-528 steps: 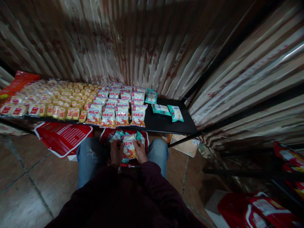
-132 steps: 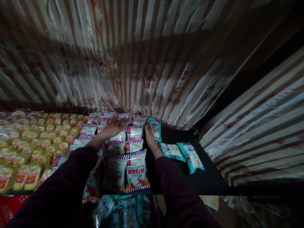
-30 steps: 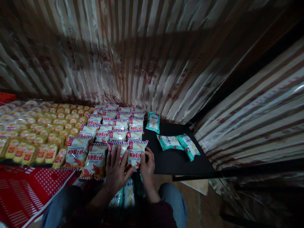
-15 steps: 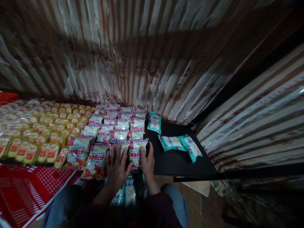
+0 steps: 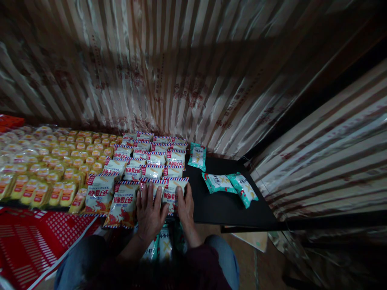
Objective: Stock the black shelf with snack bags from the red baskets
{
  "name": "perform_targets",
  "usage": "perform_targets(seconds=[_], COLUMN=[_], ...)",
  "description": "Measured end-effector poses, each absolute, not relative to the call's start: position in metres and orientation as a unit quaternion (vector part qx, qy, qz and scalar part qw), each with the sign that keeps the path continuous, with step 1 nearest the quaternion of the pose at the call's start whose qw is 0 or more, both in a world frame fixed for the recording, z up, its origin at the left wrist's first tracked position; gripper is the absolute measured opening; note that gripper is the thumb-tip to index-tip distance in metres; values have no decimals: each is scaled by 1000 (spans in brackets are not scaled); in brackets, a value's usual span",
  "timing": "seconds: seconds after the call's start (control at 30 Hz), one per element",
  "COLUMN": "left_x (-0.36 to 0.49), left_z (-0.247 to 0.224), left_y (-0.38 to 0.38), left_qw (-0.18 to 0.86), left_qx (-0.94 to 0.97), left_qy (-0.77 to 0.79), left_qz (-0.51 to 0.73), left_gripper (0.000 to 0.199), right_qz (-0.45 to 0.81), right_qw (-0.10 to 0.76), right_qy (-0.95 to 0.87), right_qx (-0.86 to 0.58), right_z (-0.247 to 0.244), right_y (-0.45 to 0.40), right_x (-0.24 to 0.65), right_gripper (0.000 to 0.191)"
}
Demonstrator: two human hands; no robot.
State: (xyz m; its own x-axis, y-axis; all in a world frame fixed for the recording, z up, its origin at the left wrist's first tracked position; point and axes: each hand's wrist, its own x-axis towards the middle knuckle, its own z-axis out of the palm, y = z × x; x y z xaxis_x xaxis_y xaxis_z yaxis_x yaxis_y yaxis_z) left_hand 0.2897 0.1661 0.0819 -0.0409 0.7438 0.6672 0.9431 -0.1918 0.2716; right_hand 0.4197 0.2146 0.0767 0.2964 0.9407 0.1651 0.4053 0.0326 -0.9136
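My left hand lies flat, fingers stretched out, over a white snack bag with a red and blue striped top edge. Most of that bag is hidden under the hand. To its right is a matching snack bag in the front row. My right hand holds this bag at its right edge, thumb on its face and fingers along its side. Two more printed snack bags, one of them a larger-looking bag, lean at the front left. Several like bags stand in rows behind.
Rows of yellow packaged cakes fill the left. Three teal bags lie on the black tabletop at right. More teal bags are below its front edge. A red basket is at lower left. A striped sheet hangs behind.
The right front bag has shifted slightly left, closing the gap to the bag beside it. My right hand has moved left with it. My left hand stays almost in place.
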Motion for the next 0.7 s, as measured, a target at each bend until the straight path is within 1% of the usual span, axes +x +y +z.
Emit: perform_targets(seconds=[0.13,0.2,0.3,0.5,0.7], left_x=[290,290,289,284,278], left_z=[79,79,78,73,79], left_y=[170,172,173,166,161], left_qw=[145,153,155,161,158], left_qx=[-672,-666,-663,-670,-666], left_qy=[-625,-628,-628,-622,-633], left_qz=[-370,-372,-376,-372,-361], left_gripper=[60,60,61,68,76], right_qz=[335,341,325,317,347], right_qw=[460,452,460,476,488], right_qy=[-535,-538,-538,-530,-511], right_qx=[-624,-625,-627,-627,-616], right_z=[78,78,76,70,66], right_y=[212,212,212,210,215], right_x=[419,417,418,426,437], right_gripper=[58,57,58,68,69])
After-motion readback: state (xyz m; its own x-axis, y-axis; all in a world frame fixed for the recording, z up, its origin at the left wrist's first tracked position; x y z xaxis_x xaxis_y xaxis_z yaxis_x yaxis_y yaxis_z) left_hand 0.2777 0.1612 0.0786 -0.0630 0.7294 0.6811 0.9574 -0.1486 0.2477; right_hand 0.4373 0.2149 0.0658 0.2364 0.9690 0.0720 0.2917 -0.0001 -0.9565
